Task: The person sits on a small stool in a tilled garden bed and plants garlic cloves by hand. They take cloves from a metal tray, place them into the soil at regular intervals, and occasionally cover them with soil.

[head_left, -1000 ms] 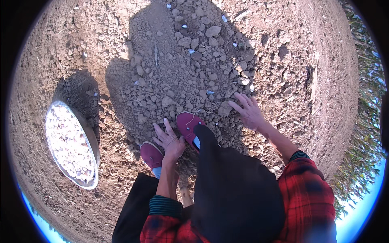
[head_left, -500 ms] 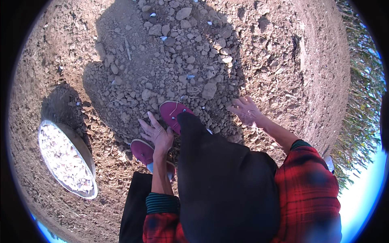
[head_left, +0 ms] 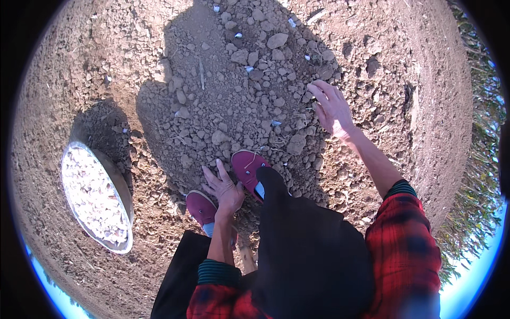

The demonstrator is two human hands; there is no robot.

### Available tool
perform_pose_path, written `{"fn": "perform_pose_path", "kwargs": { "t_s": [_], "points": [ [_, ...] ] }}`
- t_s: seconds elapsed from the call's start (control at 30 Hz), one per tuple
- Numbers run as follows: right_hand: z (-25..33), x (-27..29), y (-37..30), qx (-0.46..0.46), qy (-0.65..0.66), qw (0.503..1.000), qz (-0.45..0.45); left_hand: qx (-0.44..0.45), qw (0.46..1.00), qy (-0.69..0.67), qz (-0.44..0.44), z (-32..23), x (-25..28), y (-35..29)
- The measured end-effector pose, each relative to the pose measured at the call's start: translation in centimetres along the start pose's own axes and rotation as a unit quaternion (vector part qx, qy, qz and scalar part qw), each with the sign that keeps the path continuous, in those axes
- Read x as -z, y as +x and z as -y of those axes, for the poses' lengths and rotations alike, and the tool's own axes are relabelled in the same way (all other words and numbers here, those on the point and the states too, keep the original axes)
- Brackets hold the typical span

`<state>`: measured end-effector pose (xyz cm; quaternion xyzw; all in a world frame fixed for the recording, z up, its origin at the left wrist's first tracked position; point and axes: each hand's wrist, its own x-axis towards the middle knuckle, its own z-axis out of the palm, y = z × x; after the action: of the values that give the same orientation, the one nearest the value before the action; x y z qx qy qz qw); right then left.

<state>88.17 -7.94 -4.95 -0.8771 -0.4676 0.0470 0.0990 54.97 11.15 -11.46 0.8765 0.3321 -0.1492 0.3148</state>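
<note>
My left hand hangs low over the cloddy soil between my two maroon shoes, fingers spread and nothing in them. Farther forward, my right hand reaches over the soil at the right edge of my shadow. Its fingers are stretched out with the thumb apart, and I see nothing held. Small white pieces, which look like garlic cloves, lie scattered on the ground; one white piece is just beyond the right fingertips, another white piece left of that hand.
A metal basin heaped with whitish, overexposed pieces stands on the soil at left. My left shoe and right shoe are planted in the clods. A larger clod lies below my right hand. Green plants line the far right.
My right hand has moved forward over the soil, away from my body. My left hand stays spread near the shoes. The view has shifted, with the ground appearing farther right.
</note>
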Motion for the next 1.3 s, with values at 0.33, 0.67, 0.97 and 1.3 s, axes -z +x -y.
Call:
{"fn": "perform_pose_path", "kwargs": {
  "t_s": [0.33, 0.67, 0.97, 1.3],
  "points": [
    [-0.2, -5.0, 21.5, 0.077, -0.151, 0.985, 0.038, 0.013, 1.0, 0.002, 0.016, -0.3, 0.3, -0.1],
    [-4.4, -4.4, 24.0, 0.003, -0.088, 0.992, 0.095, 0.027, 0.999, -0.006, 0.018, -0.1, 0.1, -0.2],
    [-5.5, -5.2, 24.7, -0.122, 0.011, 0.992, -0.002, 0.026, 1.0, -0.011, 0.009, -0.5, 0.3, -0.2],
    [2.7, -8.0, 21.8, -0.052, 0.12, 0.987, -0.094, 0.032, 0.999, -0.017, 0.015, -0.6, 0.5, -0.2]
  ]
}}
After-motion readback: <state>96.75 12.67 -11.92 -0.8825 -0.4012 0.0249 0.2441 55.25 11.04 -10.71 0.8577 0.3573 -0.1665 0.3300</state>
